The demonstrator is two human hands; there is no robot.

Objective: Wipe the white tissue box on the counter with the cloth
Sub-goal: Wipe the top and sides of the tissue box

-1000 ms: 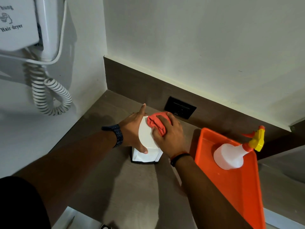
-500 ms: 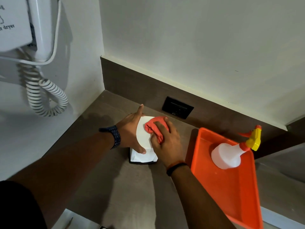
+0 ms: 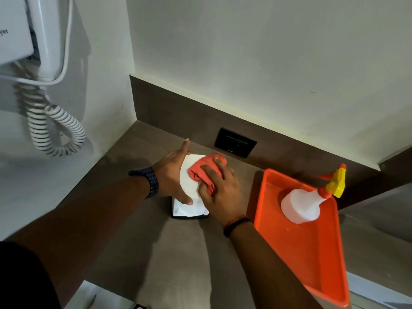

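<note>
Seen from the head camera, the white tissue box [image 3: 189, 186] is standing on the brown counter [image 3: 156, 253], toward the back corner, and everything else is placed here by it. The left hand [image 3: 171, 181] is bracing the box on its left side, palm flat against the wall of the box, thumb hooked over the near edge and one finger pointing past the far edge; it is steadying the box, not closing around it. The right hand [image 3: 219, 188] is pressing a bunched red cloth [image 3: 204, 169] onto the top of the box, fingers curled over the cloth and gripping it.

To do this wipe well, I judge the left hand should be holding firm so the light box is not sliding, while the right is drawing the cloth in overlapping strokes across the top, then down each side, turning the cloth to a fresh face.

The box top is looking smooth, matt and rounded at its left edge; the near face is showing a dark rim at the base. The cloth is soft and creased. The counter has a dull wood-grain finish. Just right of the box an orange plastic tray [image 3: 323, 275] is lying, glossy, holding a translucent spray bottle [image 3: 301, 206] on its side. Behind the box a black socket plate [image 3: 235, 142] is set in the upstand.
</note>
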